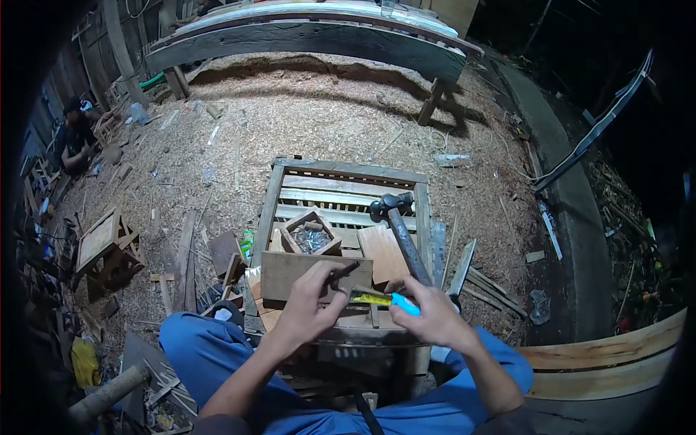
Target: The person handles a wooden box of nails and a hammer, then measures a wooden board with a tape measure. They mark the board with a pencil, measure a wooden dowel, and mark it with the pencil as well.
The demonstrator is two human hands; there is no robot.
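My left hand is closed with a small dark stick-like piece between its fingers, over a flat wooden board. My right hand is closed round a light-blue utility knife, whose yellow part points toward my left hand. Behind the board, a small wooden box holds metal bits, perhaps nails. A wooden block lies to its right, beside a hammer. All of these rest on a slatted wooden frame.
A small wooden stool is at the left. A long bench spans the back, over shavings. Another person crouches at the far left. Planks lie at the lower right. Sticks and a saw-like blade lie right of the frame.
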